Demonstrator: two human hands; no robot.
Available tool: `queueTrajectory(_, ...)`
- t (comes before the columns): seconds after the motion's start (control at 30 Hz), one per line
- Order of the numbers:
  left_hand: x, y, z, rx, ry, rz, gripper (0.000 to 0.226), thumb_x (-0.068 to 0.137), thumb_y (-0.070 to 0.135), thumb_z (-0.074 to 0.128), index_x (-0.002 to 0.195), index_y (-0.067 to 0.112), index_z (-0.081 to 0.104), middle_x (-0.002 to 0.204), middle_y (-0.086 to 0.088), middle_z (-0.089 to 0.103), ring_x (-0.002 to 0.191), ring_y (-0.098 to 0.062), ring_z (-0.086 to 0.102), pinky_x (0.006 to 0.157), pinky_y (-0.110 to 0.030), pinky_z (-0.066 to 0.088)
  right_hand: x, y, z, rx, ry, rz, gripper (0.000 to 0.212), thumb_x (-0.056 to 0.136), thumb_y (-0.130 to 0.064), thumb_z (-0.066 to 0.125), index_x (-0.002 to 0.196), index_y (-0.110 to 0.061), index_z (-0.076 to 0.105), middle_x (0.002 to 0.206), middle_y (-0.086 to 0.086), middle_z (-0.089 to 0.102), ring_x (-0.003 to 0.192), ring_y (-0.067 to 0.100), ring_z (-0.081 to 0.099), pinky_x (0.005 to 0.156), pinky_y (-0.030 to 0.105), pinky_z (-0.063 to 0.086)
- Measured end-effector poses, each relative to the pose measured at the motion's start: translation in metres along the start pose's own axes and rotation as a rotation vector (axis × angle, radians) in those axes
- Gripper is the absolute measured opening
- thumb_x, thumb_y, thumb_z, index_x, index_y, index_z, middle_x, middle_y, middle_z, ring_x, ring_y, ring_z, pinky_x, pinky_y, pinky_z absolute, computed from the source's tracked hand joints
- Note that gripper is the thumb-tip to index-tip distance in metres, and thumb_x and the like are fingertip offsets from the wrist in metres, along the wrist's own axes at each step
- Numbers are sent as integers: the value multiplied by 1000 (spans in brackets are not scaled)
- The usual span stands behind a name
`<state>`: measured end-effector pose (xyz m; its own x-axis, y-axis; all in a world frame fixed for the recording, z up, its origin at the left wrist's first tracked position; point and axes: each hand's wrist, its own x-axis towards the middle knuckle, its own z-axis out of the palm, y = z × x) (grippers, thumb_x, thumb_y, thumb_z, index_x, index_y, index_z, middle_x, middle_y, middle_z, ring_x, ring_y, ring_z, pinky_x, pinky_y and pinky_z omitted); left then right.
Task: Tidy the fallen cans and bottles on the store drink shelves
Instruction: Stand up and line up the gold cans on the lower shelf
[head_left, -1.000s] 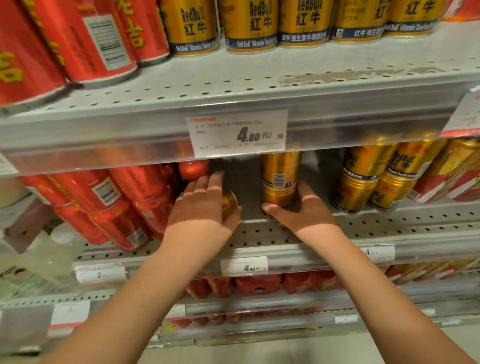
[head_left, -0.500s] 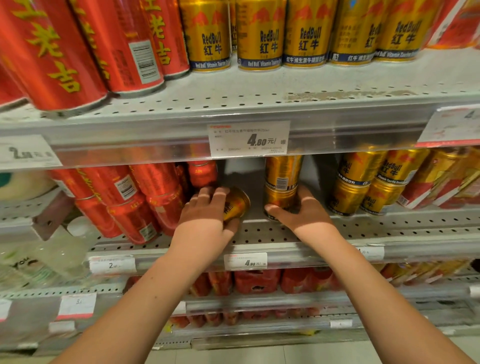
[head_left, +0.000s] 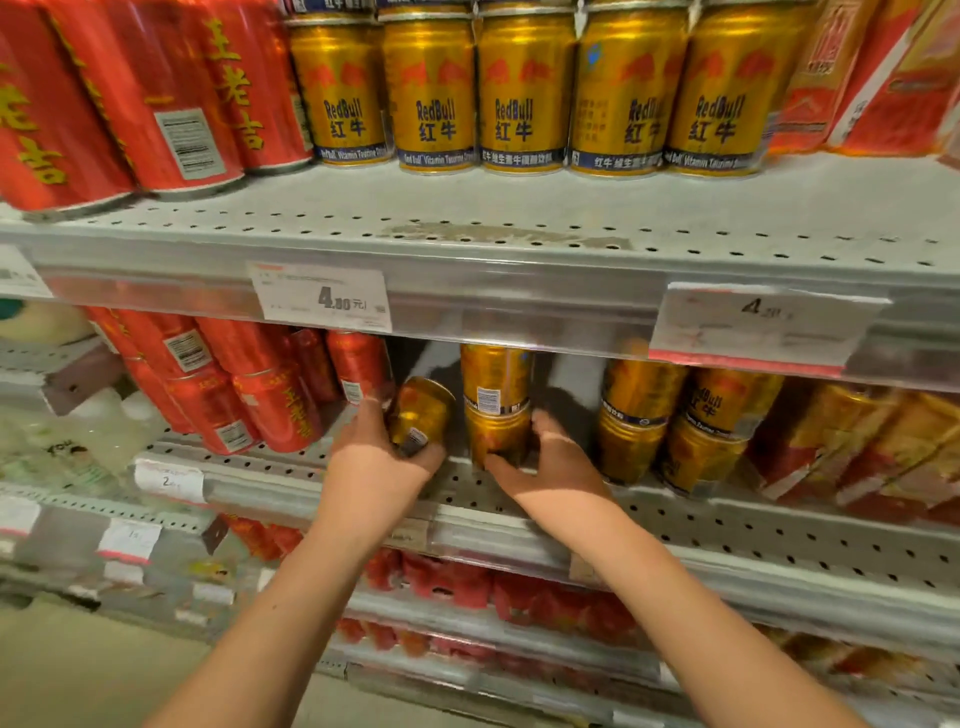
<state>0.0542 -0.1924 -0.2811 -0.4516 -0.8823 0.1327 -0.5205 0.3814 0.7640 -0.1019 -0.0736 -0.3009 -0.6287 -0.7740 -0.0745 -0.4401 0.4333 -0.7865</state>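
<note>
On the middle shelf my left hand grips a gold Red Bull can that is tilted, its top leaning back and right. Just right of it stands a stack of two gold cans. My right hand wraps the lower can of that stack from the right side, thumb across its base. Further right stand two more gold stacks. Red cans fill the shelf to the left, some leaning.
The upper shelf carries a row of upright gold cans and tall red cans. Price tags hang on the shelf edges. Red and gold cartons lie at the right. Lower shelves hold red packs.
My left hand has drawn the tilted gold can forward and raised it more into view. My right hand stays on the lower stacked can. The camera moved closer and up.
</note>
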Motion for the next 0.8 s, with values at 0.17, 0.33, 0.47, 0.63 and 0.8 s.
queueTrajectory(0.17,-32,4,-6,-202,77,-24,67,81,27,79,111,71,38,93,21,67,87,7,64,72,-24,51,5,0,-2,-62,-20,-23,69,84,-57,66,144,-34,41,143,1,55,130,26,51,105,45,46)
queueTrajectory(0.33,-50,4,-20,-183,111,-42,61,81,43,78,129,48,40,98,20,65,88,8,63,62,-9,46,19,-11,7,-112,-34,-66,65,86,-59,63,143,-34,43,138,2,57,127,27,51,103,47,46)
queueTrajectory(0.47,-52,1,-28,-201,110,-14,57,84,45,78,129,43,45,100,24,64,90,5,64,66,-8,46,34,-31,18,-41,-90,-78,58,87,-54,66,138,-35,46,129,1,60,116,24,58,98,45,49)
queueTrajectory(0.63,-50,0,-32,-220,76,1,56,81,50,77,122,59,40,105,28,62,92,5,64,68,-10,47,45,-49,35,18,-151,-72,58,87,-39,68,139,-35,45,133,1,58,122,24,56,103,44,46)
queueTrajectory(0.8,-43,-7,-22,-180,54,33,60,75,55,78,118,65,38,110,26,57,106,6,56,75,-12,45,38,-42,32,103,-150,-69,68,95,-28,61,154,-37,29,146,-3,50,120,14,55,92,29,40)
